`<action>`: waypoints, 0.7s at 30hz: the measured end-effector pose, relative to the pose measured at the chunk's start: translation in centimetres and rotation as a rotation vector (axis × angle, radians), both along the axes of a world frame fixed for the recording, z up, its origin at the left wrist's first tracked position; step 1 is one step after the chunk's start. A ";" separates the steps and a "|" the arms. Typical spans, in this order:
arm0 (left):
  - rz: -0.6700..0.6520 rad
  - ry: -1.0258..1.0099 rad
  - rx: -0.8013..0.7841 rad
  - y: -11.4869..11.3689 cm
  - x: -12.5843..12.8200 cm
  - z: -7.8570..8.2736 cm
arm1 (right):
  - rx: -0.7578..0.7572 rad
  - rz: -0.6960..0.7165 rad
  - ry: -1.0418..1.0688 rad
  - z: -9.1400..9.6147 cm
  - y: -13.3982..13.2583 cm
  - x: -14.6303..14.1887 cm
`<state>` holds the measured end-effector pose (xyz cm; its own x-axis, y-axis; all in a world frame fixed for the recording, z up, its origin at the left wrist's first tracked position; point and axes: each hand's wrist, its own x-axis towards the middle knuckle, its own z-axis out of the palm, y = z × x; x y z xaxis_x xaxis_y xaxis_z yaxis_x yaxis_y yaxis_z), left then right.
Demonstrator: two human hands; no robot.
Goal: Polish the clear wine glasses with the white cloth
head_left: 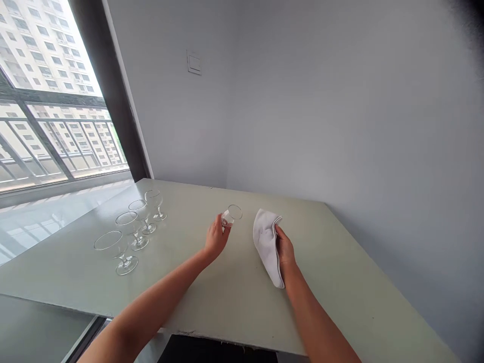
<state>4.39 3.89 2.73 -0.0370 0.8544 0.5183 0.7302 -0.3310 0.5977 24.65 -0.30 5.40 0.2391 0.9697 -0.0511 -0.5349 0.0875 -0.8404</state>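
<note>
My left hand is closed around a clear stemmed glass, which tilts so its rim faces right and up. The lower part of that glass is hidden behind my fingers. To the right, my right hand grips a folded white cloth by its right edge, thumb on the near side. A small gap separates the cloth from the glass. Both hands are above the middle of the pale table.
Several similar stemmed glasses stand upright in a row at the table's left, from the nearest glass to the farthest glass. A grey wall borders the table behind and right. A window is at left.
</note>
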 end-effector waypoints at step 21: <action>-0.257 0.612 0.263 -1.7 0.3 -0.5 | -0.024 0.505 -0.291 -1.4 -1.5 -4.2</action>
<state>4.70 2.20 2.24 0.5120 0.6407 0.5721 0.7889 -0.6143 -0.0181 20.44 -1.81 4.00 -0.2451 0.9665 -0.0762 -0.2521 -0.1394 -0.9576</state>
